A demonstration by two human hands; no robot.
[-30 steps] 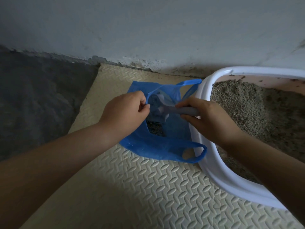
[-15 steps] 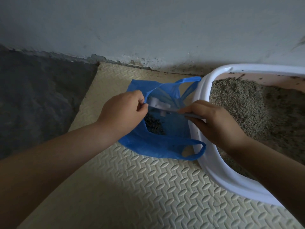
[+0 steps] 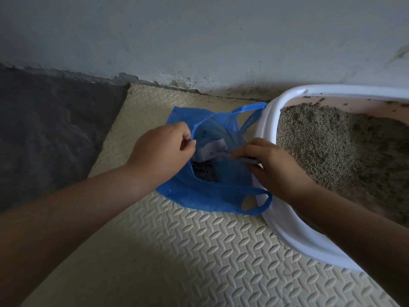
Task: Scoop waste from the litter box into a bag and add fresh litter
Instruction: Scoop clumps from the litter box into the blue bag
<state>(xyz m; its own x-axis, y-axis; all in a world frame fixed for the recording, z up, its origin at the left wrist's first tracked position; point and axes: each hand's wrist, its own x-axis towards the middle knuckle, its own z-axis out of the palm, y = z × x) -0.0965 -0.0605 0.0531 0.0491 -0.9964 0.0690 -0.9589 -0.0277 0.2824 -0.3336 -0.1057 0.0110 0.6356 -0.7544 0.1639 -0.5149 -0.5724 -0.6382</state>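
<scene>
Blue plastic bag (image 3: 210, 196) rim pinched by left hand (image 3: 159, 149), right hand (image 3: 274, 167) gripping litter scoop (image 3: 212, 149) (mouth narrow); slipped rim could spill waste onto foam mat (image 3: 177, 251).

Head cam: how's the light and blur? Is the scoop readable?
Head view: dim, flat light with no glare; the scoop inside the bag is smeared by motion blur, only its pale outline reads; the right hand gripping it is slightly soft; the mat ribs and litter grains are sharp.
</scene>
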